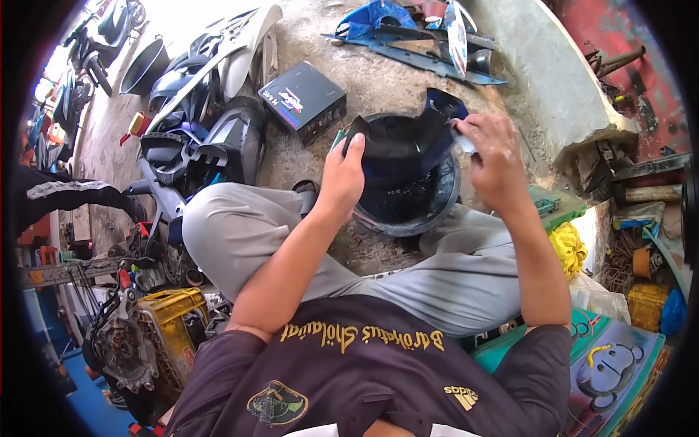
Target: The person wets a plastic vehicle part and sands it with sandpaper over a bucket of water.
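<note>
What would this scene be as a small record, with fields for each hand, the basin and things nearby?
Left hand: grips one end of the panel
Right hand: at the panel's other end, fingers on a pale thing, too blurred to name
Basin: beneath the panel
Nearby: box, yellow bag

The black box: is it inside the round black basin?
No, the black box sits on the concrete floor, to the left of the round black basin.
</note>
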### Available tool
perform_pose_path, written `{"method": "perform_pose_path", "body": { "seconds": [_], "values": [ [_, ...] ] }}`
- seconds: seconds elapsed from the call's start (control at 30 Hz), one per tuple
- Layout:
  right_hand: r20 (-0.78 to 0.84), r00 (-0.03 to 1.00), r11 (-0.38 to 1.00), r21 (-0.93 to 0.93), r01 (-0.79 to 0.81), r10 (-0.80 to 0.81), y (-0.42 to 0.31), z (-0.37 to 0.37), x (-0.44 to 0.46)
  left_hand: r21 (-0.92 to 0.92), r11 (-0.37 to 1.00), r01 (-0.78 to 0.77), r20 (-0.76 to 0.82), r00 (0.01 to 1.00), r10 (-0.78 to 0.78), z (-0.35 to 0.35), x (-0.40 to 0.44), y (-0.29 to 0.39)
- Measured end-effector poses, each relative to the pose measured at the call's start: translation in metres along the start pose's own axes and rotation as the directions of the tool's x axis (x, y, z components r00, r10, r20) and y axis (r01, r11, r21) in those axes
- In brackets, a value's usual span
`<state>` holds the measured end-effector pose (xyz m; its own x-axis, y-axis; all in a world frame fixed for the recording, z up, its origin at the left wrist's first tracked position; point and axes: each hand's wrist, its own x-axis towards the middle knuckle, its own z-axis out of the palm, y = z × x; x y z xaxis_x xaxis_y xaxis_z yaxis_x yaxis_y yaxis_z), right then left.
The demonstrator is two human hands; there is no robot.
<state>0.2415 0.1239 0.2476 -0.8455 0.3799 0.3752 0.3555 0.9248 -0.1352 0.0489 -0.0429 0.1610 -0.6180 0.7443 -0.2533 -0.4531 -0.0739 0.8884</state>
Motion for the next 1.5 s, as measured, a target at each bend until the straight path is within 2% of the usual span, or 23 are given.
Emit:
{"method": "perform_pose_path", "body": {
  "seconds": [0.13,0.17,0.27,0.3,0.43,0.47,0.53,0.57,0.67,0.7,0.73,0.83,0.93,0.97,1.0,1.07,1.1,1.17,1.23,1.33,1.4,1.43,1.5],
  "values": [
    [0.107,0.994,0.983,0.176,-0.054,0.036,-0.007,0.016,-0.018,0.045,0.998,0.051,-0.175,0.984,-0.042,-0.02,0.021,-0.032],
    [0.132,0.991,0.977,0.211,-0.036,0.008,-0.012,0.019,-0.022,0.001,0.998,0.07,-0.222,0.973,-0.068,-0.033,0.031,-0.052],
    [0.187,0.982,0.933,0.346,-0.098,0.034,-0.034,0.033,-0.037,0.143,0.973,0.184,-0.427,0.898,-0.107,-0.065,0.044,-0.099],
    [0.194,0.978,0.906,0.395,-0.151,0.078,-0.04,0.046,-0.044,0.286,0.945,0.159,-0.444,0.896,-0.016,-0.071,0.04,-0.098],
    [0.108,0.964,0.844,0.465,-0.266,0.244,-0.072,0.097,-0.053,0.58,0.783,0.227,-0.366,0.931,0.001,-0.086,0.04,-0.085],
    [0.096,0.967,0.853,0.458,-0.252,0.234,-0.073,0.115,-0.055,0.671,0.71,0.213,-0.399,0.911,0.103,-0.084,0.039,-0.087],
    [0.065,0.971,0.868,0.439,-0.233,0.229,-0.07,0.153,-0.061,0.766,0.614,0.188,-0.348,0.926,0.149,-0.098,0.045,-0.111],
    [0.117,0.971,0.888,0.395,-0.236,0.206,-0.063,0.166,-0.061,0.754,0.591,0.288,-0.381,0.924,0.035,-0.086,0.036,-0.092],
    [0.093,0.965,0.903,0.339,-0.264,0.247,-0.05,0.201,-0.064,0.919,0.394,0.007,-0.168,0.911,0.377,-0.087,0.033,-0.102],
    [0.091,0.959,0.891,0.355,-0.284,0.269,-0.049,0.21,-0.062,0.863,0.506,-0.009,-0.183,0.927,0.328,-0.092,0.039,-0.108],
    [0.078,0.952,0.89,0.338,-0.306,0.298,-0.054,0.215,-0.057,0.823,0.568,-0.024,-0.219,0.908,0.356,-0.096,0.048,-0.113],
    [-0.002,0.988,0.94,0.31,-0.146,0.154,-0.076,0.225,-0.037,0.588,0.794,0.156,-0.425,0.894,0.139,-0.119,0.069,-0.123],
    [0.047,0.997,0.97,0.238,0.051,-0.064,-0.079,0.227,-0.029,0.374,0.88,0.293,-0.245,0.946,-0.211,-0.138,0.072,-0.126],
    [-0.005,0.998,0.973,0.22,0.066,-0.067,-0.066,0.238,-0.029,0.298,0.887,0.353,-0.27,0.922,-0.276,-0.135,0.071,-0.127],
    [0.049,0.999,0.974,0.226,-0.028,0.018,-0.058,0.237,-0.024,0.238,0.909,0.343,-0.281,0.92,-0.273,-0.131,0.071,-0.131],
    [0.089,0.992,0.981,0.168,-0.1,0.086,-0.053,0.235,-0.023,0.123,0.944,0.306,-0.291,0.92,-0.261,-0.125,0.077,-0.133],
    [0.074,0.997,0.979,0.205,-0.011,-0.004,-0.056,0.235,-0.024,0.118,0.978,0.17,-0.241,0.961,-0.138,-0.125,0.08,-0.134],
    [0.042,0.992,0.954,0.284,0.101,-0.117,-0.065,0.236,-0.034,0.123,0.983,0.138,-0.236,0.966,-0.106,-0.123,0.088,-0.139],
    [0.069,0.992,0.955,0.285,0.079,-0.103,-0.058,0.235,-0.032,0.069,0.992,0.106,-0.262,0.961,-0.085,-0.123,0.094,-0.152],
    [0.071,0.997,0.973,0.233,0.007,-0.024,-0.045,0.246,-0.02,0.205,0.978,0.031,-0.225,0.974,0.016,-0.111,0.086,-0.149],
    [0.096,0.995,0.976,0.218,-0.023,0.002,-0.052,0.247,-0.022,0.258,0.965,0.044,-0.248,0.968,0.023,-0.108,0.088,-0.146],
    [0.076,0.995,0.968,0.246,0.05,-0.071,-0.064,0.244,-0.024,0.292,0.956,0.042,-0.255,0.966,0.035,-0.114,0.089,-0.154],
    [0.166,0.966,0.94,0.312,0.14,-0.199,-0.072,0.235,-0.027,0.374,0.924,0.076,-0.242,0.97,0.018,-0.13,0.092,-0.17]
  ]
}}
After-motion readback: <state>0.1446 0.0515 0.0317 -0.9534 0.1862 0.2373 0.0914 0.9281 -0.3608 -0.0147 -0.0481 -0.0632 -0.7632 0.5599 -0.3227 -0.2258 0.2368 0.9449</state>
